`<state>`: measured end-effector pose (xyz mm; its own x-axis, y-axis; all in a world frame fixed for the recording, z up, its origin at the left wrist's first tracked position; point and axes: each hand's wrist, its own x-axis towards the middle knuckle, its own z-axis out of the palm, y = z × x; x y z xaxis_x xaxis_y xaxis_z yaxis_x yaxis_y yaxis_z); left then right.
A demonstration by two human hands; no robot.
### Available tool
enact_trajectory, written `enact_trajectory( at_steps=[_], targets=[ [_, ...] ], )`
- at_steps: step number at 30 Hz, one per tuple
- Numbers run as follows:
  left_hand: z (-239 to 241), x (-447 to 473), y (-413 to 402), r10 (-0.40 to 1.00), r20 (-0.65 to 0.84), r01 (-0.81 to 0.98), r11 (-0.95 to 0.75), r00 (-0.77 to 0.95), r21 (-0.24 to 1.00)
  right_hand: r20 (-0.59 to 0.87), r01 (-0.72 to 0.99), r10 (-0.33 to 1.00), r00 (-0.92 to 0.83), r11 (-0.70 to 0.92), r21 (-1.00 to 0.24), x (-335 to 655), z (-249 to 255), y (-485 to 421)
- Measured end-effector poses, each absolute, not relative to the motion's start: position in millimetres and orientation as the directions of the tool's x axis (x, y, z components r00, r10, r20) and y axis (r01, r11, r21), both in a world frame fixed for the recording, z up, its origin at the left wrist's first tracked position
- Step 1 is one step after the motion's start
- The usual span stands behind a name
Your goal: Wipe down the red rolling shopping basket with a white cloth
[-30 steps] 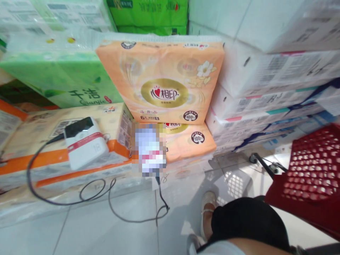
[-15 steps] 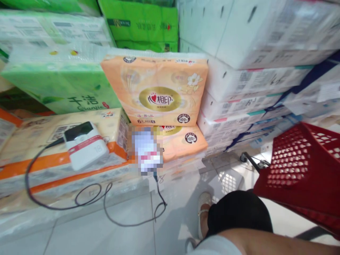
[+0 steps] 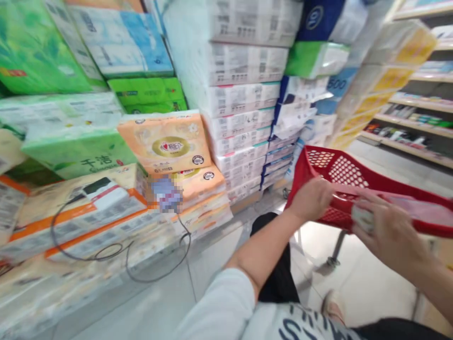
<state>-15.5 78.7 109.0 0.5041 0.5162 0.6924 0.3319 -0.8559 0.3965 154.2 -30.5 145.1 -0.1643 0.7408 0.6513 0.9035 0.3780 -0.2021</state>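
Observation:
A red plastic shopping cart (image 3: 300,170) with perforated sides stands at the right in the head view. My left hand (image 3: 313,198) is closed round its near red handle bar. Farther right, my right hand (image 3: 392,226) bends its fingers over the same bar, somewhat blurred by motion. Beside those fingers a pale whitish-green patch (image 3: 363,218) shows; what it is I cannot make out. Pinkish stuff (image 3: 421,208) lies in the cart, partly hidden by my right hand.
Orange tissue packs (image 3: 177,141) and green ones (image 3: 81,151) are stacked at the left. On them rest a white power bank (image 3: 109,196) and a pixelated device (image 3: 166,194), joined by a looping black cable (image 3: 155,282). White packs (image 3: 244,99) rise behind; shelves (image 3: 417,101) stand far right.
The view has swung right and up, bringing more of the cart and the shelves into sight. Both hands now show on the cart handle; before, only part of one arm was visible.

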Motion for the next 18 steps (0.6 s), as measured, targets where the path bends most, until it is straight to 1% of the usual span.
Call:
enact_trajectory(
  at_steps=[1,2,3,4,6,8,10,11,14,16,18],
  targets=[
    [114.7,-17.1,75.8,0.551,0.677,0.378,-0.832,0.488,0.405,0.62,0.877,0.74,-0.261,0.45,-0.168,159.5,155.3,-30.8],
    [121.2,-17.2,72.5,0.602,0.652,0.431,-0.794,0.461,0.428,0.644,0.877,0.719,-0.262,0.456,-0.152,165.0,167.0,-31.2],
    [128.1,-15.5,68.9,0.638,0.627,0.484,-0.762,0.447,0.43,0.691,0.893,0.692,-0.209,0.423,-0.153,170.4,178.9,-31.7],
    [134.9,-12.1,64.9,0.657,0.617,0.542,-0.736,0.432,0.405,0.739,0.919,0.66,-0.135,0.361,-0.155,175.8,189.6,-32.0],
    [146.8,-1.4,54.7,0.658,0.639,0.645,-0.696,0.398,0.315,0.774,0.963,0.633,-0.035,0.229,-0.143,185.3,202.7,-32.3],
    [154.0,11.4,42.0,0.624,0.662,0.694,-0.688,0.416,0.212,0.702,0.984,0.71,-0.043,0.152,-0.094,191.3,201.9,-32.1],
    [155.0,22.1,30.2,0.601,0.648,0.727,-0.679,0.468,0.104,0.589,0.988,0.802,-0.094,0.147,-0.042,192.6,191.5,-31.5],
    [153.5,25.9,26.0,0.601,0.64,0.748,-0.661,0.479,0.061,0.569,0.988,0.816,-0.102,0.151,-0.038,192.0,186.0,-31.1],
    [146.3,31.9,22.5,0.599,0.649,0.797,-0.603,0.469,-0.02,0.549,0.98,0.827,-0.121,0.189,-0.069,190.8,180.7,-28.1],
    [141.8,33.8,25.4,0.578,0.674,0.811,-0.583,0.46,-0.053,0.47,0.981,0.877,-0.099,0.166,-0.104,193.1,187.3,-23.3],
    [138.6,36.1,29.1,0.55,0.705,0.818,-0.571,0.449,-0.075,0.367,0.987,0.929,-0.053,0.104,-0.12,196.1,193.3,-17.1]
  ],
)
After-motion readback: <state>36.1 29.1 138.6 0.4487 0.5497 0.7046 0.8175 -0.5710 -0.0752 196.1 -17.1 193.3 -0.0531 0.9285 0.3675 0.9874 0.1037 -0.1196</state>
